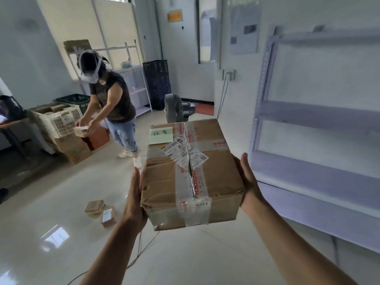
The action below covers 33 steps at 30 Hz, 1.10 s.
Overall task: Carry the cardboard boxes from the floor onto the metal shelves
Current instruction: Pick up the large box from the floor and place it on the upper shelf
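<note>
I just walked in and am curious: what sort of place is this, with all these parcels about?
Probably a small parcel storeroom or sorting room. A taped cardboard box with a shipping label is held between two hands, bare metal shelves stand on the right, and more boxes and a white crate sit by another person.

Both hands, left hand (134,199) and right hand (249,182), press the sides of a taped cardboard box (191,175) held above the floor (51,233), beside the metal shelves (314,120).

Green sticky note (160,135) at 11 o'clock on cardboard box (191,177) top: handwritten "北京". Shipping label (185,154) print too small. Orange wall sign (175,15) at 12 o'clock: illegible.
</note>
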{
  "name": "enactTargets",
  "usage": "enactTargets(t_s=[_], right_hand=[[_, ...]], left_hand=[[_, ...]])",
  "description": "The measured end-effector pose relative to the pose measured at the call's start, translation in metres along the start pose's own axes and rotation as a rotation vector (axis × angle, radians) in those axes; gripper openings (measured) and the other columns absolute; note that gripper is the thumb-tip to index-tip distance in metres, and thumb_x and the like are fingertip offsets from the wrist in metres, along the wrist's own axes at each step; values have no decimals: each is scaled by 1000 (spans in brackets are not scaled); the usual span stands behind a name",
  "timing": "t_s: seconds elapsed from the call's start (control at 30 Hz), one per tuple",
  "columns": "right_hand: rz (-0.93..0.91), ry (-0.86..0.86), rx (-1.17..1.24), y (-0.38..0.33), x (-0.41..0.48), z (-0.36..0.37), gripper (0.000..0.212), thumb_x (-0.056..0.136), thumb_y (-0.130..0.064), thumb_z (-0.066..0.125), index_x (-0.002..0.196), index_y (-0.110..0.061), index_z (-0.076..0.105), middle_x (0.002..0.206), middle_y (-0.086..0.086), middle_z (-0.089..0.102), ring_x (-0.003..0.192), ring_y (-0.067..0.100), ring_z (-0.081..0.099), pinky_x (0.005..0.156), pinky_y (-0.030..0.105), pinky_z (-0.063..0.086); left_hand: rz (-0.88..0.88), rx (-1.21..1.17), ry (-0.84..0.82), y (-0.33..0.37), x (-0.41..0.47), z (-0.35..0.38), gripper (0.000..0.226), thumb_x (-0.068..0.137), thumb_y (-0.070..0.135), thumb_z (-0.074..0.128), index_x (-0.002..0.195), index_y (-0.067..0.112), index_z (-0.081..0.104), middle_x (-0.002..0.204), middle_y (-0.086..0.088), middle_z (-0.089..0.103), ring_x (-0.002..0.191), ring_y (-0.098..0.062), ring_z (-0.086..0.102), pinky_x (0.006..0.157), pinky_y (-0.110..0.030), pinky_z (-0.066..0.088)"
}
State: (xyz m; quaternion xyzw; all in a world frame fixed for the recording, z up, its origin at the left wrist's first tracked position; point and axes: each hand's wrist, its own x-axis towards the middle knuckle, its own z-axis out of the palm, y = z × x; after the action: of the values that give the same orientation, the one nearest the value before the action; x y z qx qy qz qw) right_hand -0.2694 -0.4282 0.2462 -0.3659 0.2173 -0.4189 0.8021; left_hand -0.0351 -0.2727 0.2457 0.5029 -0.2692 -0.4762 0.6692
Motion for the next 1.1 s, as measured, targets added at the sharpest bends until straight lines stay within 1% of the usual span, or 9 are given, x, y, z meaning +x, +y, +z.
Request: enactTargets(t_s=[0.07, 0.13, 0.3, 0.4, 0.6, 0.77, 0.87, 0.97, 1.1], right_hand=[[-45, 37, -13, -23, -15, -25, 63, 104, -58, 30, 133, -12, 62, 109, 11, 78, 95, 29, 77, 71, 41, 62], [-80, 79, -32, -43, -30, -50, 66, 103, -61, 32, 139, -13, 60, 113, 12, 77, 99, 30, 76, 74, 42, 62], [-170, 199, -54, -93, -67, -105, 64, 103, -60, 31, 133, -14, 63, 109, 10, 78, 94, 29, 77, 69, 40, 62], [-229, 246, -58, -117, -89, -133, 63, 103, -60, 28, 130, -14, 63, 101, 8, 80, 87, 27, 78, 65, 39, 62], [-308, 387, -31, -157, -124, -185, 70, 101, -64, 31, 141, -12, 55, 109, 11, 77, 94, 31, 76, 69, 43, 62], [-406, 484, -37, -191, -145, -225, 66, 102, -61, 30, 136, -13, 60, 110, 11, 77, 93, 29, 76, 69, 41, 62], [-469, 526, -55, -213, -147, -248, 71, 103, -61, 28, 144, -8, 52, 118, 16, 71, 97, 31, 74, 74, 42, 62], [-502, 563, -60, -236, -145, -273, 72, 103, -61, 29, 146, -8, 50, 123, 19, 68, 99, 32, 72, 75, 43, 62], [-544, 672, -49, -266, -138, -300, 72, 100, -64, 33, 142, -10, 55, 127, 22, 65, 101, 35, 70, 78, 46, 63]], left_hand=[[-8, -1, -63, -9, 6, 35, 78, 107, 65, 17, 135, 22, 75, 138, -18, 73, 122, -39, 72, 93, -53, 63], [-19, 8, -131, -18, 12, 68, 79, 106, 66, 16, 130, 23, 78, 137, -19, 73, 124, -41, 71, 101, -59, 58], [-45, 50, -286, -42, 27, 140, 83, 104, 69, 18, 147, 13, 61, 141, -21, 70, 125, -41, 70, 91, -49, 64], [-46, 74, -375, -56, 35, 180, 83, 105, 68, 18, 152, 12, 56, 144, -23, 67, 130, -44, 66, 98, -54, 60], [-93, 130, -539, -86, 61, 259, 82, 108, 64, 12, 155, 10, 52, 148, -24, 64, 135, -43, 62, 105, -53, 57], [-142, 130, -688, -109, 91, 328, 84, 106, 68, 13, 158, 12, 49, 153, -23, 60, 140, -43, 58, 115, -58, 47], [-164, 124, -781, -122, 112, 371, 83, 106, 69, 16, 157, 13, 50, 153, -22, 60, 140, -43, 58, 110, -54, 53], [-198, 111, -864, -130, 134, 414, 81, 106, 66, 15, 155, 12, 53, 146, -20, 67, 132, -40, 66, 94, -45, 62], [-217, 127, -911, -142, 165, 469, 79, 107, 65, 17, 151, 15, 58, 142, -16, 70, 127, -35, 70, 92, -42, 62]])
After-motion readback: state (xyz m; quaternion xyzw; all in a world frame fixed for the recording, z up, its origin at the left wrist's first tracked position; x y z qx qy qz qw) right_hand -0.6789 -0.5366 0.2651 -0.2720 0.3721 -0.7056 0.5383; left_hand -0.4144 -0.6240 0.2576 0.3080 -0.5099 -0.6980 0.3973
